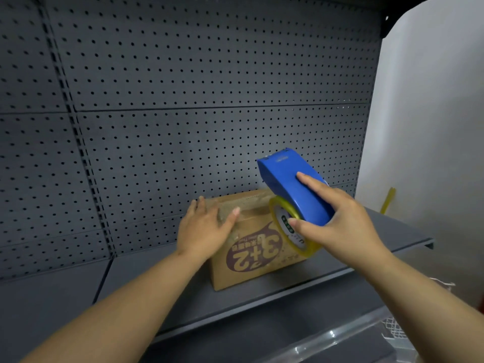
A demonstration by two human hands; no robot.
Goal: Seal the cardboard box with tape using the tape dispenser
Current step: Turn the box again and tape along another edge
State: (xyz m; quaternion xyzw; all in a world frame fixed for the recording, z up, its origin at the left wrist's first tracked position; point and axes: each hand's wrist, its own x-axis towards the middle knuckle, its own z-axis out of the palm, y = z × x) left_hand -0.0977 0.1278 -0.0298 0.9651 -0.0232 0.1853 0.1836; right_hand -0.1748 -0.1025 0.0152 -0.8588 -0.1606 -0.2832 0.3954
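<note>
A small brown cardboard box (258,260) with a purple "3+2" print stands on a dark grey shelf (262,305). My left hand (207,229) lies flat on the box's top left part, fingers spread. My right hand (337,218) grips a blue tape dispenser (290,184) that carries a roll of clear yellowish tape (293,229). The dispenser is tilted, its front end raised above the box's far right corner, and the roll sits over the box's right side. The box's top seam is mostly hidden by my hands and the dispenser.
A grey pegboard back panel (183,100) rises right behind the box. A white wall (432,127) stands to the right, with a yellow strip (387,200) beside the shelf's far end. A white wire basket (395,331) and a clear plastic sheet (327,344) lie below.
</note>
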